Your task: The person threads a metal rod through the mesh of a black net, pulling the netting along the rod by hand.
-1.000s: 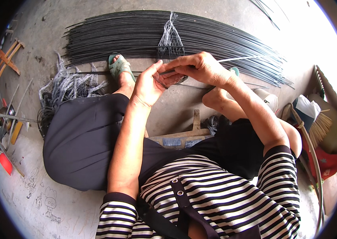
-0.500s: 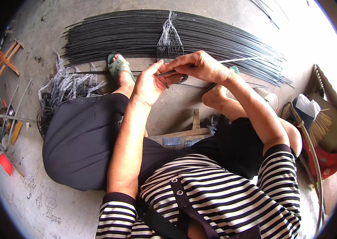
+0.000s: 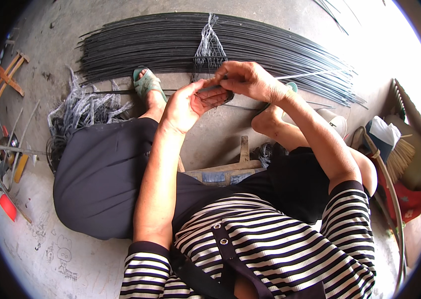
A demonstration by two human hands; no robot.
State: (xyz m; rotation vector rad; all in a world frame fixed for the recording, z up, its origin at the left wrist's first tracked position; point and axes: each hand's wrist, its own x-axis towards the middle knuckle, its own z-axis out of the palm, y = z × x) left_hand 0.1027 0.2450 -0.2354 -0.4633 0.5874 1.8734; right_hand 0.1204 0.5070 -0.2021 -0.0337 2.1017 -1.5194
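Note:
Grey-white netting (image 3: 211,42) hangs down over the bundle of dark rods and narrows toward my hands. My left hand (image 3: 185,105) is turned palm up, its lower fingers stretched to the right. Its thumb and forefinger seem to pinch the dark edge of the netting, partly hidden. Dark mesh (image 3: 229,96) shows at those fingertips. My right hand (image 3: 247,80) comes over from the right with thumb and fingers pinched together, meeting the left thumb. Whatever it holds is mostly hidden.
A wide bundle of thin dark rods (image 3: 145,42) lies on the floor ahead. Loose netting (image 3: 88,107) is heaped by my left knee. Wooden tools (image 3: 10,74) and metal bars lie at the left. At the right stand a straw brush (image 3: 400,157) and a red bag (image 3: 412,202).
The right hand has shifted slightly left and closed its fingers more tightly. The left hand has turned a little, and the dark strip seen across its fingers is now mostly hidden.

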